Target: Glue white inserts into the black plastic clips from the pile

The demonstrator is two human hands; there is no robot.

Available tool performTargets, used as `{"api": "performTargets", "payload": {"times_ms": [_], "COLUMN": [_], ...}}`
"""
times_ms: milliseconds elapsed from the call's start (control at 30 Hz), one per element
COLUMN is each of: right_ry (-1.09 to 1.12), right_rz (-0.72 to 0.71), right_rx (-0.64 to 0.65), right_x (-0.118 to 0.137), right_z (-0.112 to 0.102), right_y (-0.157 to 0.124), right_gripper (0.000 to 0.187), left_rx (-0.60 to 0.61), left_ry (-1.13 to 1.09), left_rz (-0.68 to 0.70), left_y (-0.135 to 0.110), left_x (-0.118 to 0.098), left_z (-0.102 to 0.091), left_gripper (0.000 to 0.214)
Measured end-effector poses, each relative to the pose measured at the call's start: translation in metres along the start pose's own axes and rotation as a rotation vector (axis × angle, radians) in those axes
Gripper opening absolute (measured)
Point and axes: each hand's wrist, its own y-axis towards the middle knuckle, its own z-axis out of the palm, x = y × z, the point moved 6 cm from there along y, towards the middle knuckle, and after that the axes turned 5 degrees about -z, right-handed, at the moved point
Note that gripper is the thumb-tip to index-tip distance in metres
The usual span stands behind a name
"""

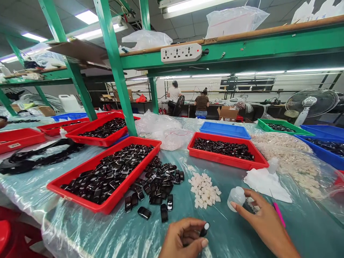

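Observation:
My left hand [185, 237] pinches a small glossy black plastic part [204, 229], tilted so that its pale end faces up. My right hand [259, 215] has its thumb and fingers around a small translucent plastic bottle [236, 198] on the table. Between the hands and the trays lies a heap of little off-white blocks [204, 190]. Loose black parts [161, 182] like the held one spread to the left of it. Behind my right hand is a crumpled white cloth [264, 182], and a pink-handled thin tool [278, 214] lies beside my wrist.
Red trays [103, 208] [228, 162] full of black parts stand left and behind. A clear bag of pale pieces [301, 161] lies right, near a blue tray [225, 129]. A green shelf frame [115, 68] rises over the plastic-covered table. Two people sit far back.

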Motion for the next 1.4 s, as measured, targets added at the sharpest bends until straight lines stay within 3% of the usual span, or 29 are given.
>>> {"api": "performTargets", "payload": {"times_ms": [200, 367, 500, 700, 833, 1133, 1400], "right_ry": [0.900, 1.257, 1.298, 1.325, 1.186, 0.862, 0.681], "right_rz": [0.228, 0.305, 0.355, 0.483, 0.487, 0.362, 0.199], "right_rx": [0.003, 0.174, 0.244, 0.114, 0.130, 0.092, -0.011], "right_x": [0.022, 0.043, 0.040, 0.029, 0.029, 0.034, 0.048], "right_z": [0.019, 0.038, 0.046, 0.050, 0.053, 0.046, 0.028], "right_y": [-0.024, -0.036, -0.039, -0.043, -0.044, -0.044, -0.045], "right_gripper": [0.039, 0.032, 0.027, 0.037, 0.041, 0.047, 0.040], "left_rx": [-0.005, 0.001, 0.008, -0.034, -0.020, 0.011, 0.014], "left_ry": [0.048, 0.045, 0.051, 0.098, 0.118, 0.159, 0.204], "left_rz": [0.026, 0.043, 0.075, 0.138, 0.152, 0.237, 0.255], "left_y": [0.000, 0.002, 0.002, -0.001, -0.002, -0.001, -0.002], "left_x": [-0.005, -0.002, -0.005, -0.016, -0.021, -0.025, -0.027], "left_z": [-0.002, -0.004, -0.003, -0.004, -0.002, 0.000, 0.001], "left_gripper": [0.033, 0.032, 0.030, 0.026, 0.024, 0.023, 0.022]}}
